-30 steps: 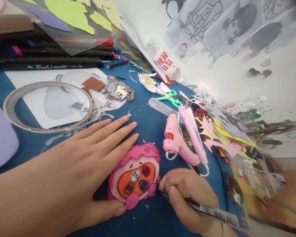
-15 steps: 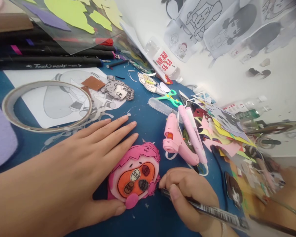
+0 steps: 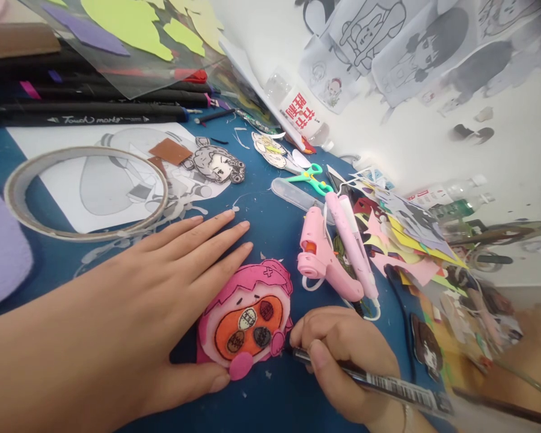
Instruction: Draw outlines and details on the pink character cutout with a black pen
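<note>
Pink felt figure [image 3: 249,337]: on the blue desk [image 3: 264,231], face up, between the two hands; pink hair, pale face, orange patch with four dark-lined ovals.
Left hand [image 3: 162,294]: palm down; fingers laid flat, slightly fanned, tips apart, thumb held wide. Forefinger side and thumb bracket the figure's left side, seemingly bracing it; pressure can't be told.
Right hand [image 3: 351,355]: fingers bunched, pinching the pen between thumb and forefinger in a writing grip, low beside the figure.
Black pen [image 3: 379,382]: slanted, back end toward lower right, writing end at the figure's right edge by the small lined paw [image 3: 278,344].
Pen tip: dark and tiny; touching or just off the edge, can't tell.
Line work: step in hand reads as inking outline or edge detail by that paw. Hair, ovals and paw carry dark lines.
Round pink piece [image 3: 241,365]: at the figure's lower edge, near the left thumb; no clear dark lines on it, so probably less finished than the paw.
Next stroke: calls for a firm left brace, a light tip along the felt edge, short controlled finger motion. Slip risk: ink on pale face or desk.
Pink glue gun [image 3: 320,258]: on the desk beyond the right hand, apart from it, not held.
Tape roll [image 3: 15,201]: past the left hand, over a printed sheet [image 3: 45,162].
</note>
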The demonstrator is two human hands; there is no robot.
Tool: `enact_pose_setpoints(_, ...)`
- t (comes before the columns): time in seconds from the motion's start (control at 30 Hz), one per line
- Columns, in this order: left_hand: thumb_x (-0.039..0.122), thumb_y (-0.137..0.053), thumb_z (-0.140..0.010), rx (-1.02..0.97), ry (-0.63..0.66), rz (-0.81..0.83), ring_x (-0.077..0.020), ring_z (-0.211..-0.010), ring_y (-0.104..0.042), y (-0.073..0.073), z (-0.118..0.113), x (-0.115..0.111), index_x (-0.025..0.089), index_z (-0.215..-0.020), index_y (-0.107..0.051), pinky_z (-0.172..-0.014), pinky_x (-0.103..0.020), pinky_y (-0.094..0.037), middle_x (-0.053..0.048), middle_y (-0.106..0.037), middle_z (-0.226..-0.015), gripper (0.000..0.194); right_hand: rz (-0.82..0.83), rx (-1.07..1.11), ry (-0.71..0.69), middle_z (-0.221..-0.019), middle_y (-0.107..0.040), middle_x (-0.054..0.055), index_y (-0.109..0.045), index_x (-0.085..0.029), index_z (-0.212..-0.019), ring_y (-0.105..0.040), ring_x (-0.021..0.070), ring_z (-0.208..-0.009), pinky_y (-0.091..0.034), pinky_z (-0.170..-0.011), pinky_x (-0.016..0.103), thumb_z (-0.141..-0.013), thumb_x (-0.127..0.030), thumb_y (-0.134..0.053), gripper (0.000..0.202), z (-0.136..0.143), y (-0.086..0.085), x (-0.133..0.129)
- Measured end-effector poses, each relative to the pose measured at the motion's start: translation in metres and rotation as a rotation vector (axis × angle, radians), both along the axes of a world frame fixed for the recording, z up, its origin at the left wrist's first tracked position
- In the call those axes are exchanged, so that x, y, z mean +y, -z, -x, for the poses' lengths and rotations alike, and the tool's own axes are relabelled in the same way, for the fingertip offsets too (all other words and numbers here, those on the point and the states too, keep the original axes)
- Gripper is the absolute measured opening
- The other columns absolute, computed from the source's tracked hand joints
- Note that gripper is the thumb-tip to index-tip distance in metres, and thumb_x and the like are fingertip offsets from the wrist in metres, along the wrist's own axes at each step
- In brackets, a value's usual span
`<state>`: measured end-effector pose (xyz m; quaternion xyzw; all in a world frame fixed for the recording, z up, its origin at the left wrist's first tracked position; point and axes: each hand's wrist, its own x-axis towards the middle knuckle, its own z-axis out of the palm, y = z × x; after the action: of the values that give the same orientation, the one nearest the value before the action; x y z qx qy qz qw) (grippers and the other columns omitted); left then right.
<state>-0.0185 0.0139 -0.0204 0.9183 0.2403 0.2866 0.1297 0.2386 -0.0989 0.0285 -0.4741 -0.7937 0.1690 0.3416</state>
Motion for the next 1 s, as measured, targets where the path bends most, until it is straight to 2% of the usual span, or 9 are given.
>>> enact_pose_setpoints(0.13,0.092,-0.057,-0.081,-0.005,-0.010,0.006,-0.0281,-0.155,-0.039,0.0003,-0.0006,-0.0009,0.036,-0.168,-0.019,-0.132,-0.022,-0.003,0.007,-0.032,-0.170,0.110,0.079,0.082,0.061,-0.062,-0.059,-0.003,-0.050,-0.024,-0.078,-0.070,0.0131,-0.063,-0.065,-0.064,0.025,-0.105,-0.016,-0.056,0.029,-0.0010,0.0031,-0.0024)
enact_pose_setpoints(0.33,0.092,-0.061,-0.078,0.017,-0.011,0.012,-0.0262,-0.156,-0.036,-0.0018,-0.0025,0.0001,0.037,-0.168,-0.017,-0.132,-0.024,-0.004,0.003,-0.035,-0.169,0.115,0.088,0.100,0.058,-0.058,-0.058,-0.001,-0.049,-0.026,-0.077,-0.068,0.0137,-0.061,-0.062,-0.062,0.024,-0.104,-0.011,-0.051,0.031,-0.0004,0.0033,-0.0020)
enact_pose_setpoints(0.6,0.093,-0.060,-0.077,0.019,-0.009,0.016,-0.0267,-0.155,-0.037,-0.0004,0.0008,0.0002,0.040,-0.168,-0.014,-0.132,-0.025,-0.004,0.005,-0.032,-0.170,0.115,0.091,0.086,0.004,-0.062,-0.054,-0.003,-0.043,-0.024,-0.079,-0.066,0.0129,-0.065,-0.061,-0.064,0.025,-0.104,-0.009,-0.043,0.029,0.0003,0.0011,-0.0006)
enact_pose_setpoints(0.73,0.093,-0.060,-0.077,0.015,-0.006,0.008,-0.0258,-0.156,-0.036,-0.0006,0.0005,-0.0008,0.039,-0.168,-0.016,-0.132,-0.023,-0.003,0.005,-0.032,-0.170,0.116,0.099,0.093,-0.012,-0.061,-0.055,-0.003,-0.041,-0.024,-0.079,-0.064,0.0124,-0.061,-0.061,-0.063,0.024,-0.103,-0.009,-0.045,0.029,0.0010,0.0007,0.0010)
enact_pose_setpoints(0.87,0.092,-0.054,-0.082,-0.007,-0.027,0.005,-0.0293,-0.153,-0.041,0.0000,-0.0024,-0.0002,0.036,-0.168,-0.020,-0.132,-0.022,-0.004,0.008,-0.031,-0.170,0.108,0.112,0.083,-0.008,-0.062,-0.057,-0.003,-0.044,-0.025,-0.078,-0.065,0.0123,-0.059,-0.061,-0.060,0.024,-0.103,-0.012,-0.046,0.029,0.0007,0.0008,0.0010)
enact_pose_setpoints(1.0,0.093,-0.059,-0.078,-0.009,-0.015,-0.008,-0.0259,-0.155,-0.037,0.0004,-0.0016,0.0014,0.037,-0.168,-0.019,-0.132,-0.022,-0.002,0.004,-0.034,-0.169,0.114,0.115,0.085,0.017,-0.060,-0.059,-0.003,-0.046,-0.025,-0.074,-0.068,0.0122,-0.059,-0.062,-0.059,0.024,-0.103,-0.015,-0.051,0.031,0.0002,0.0018,0.0009)
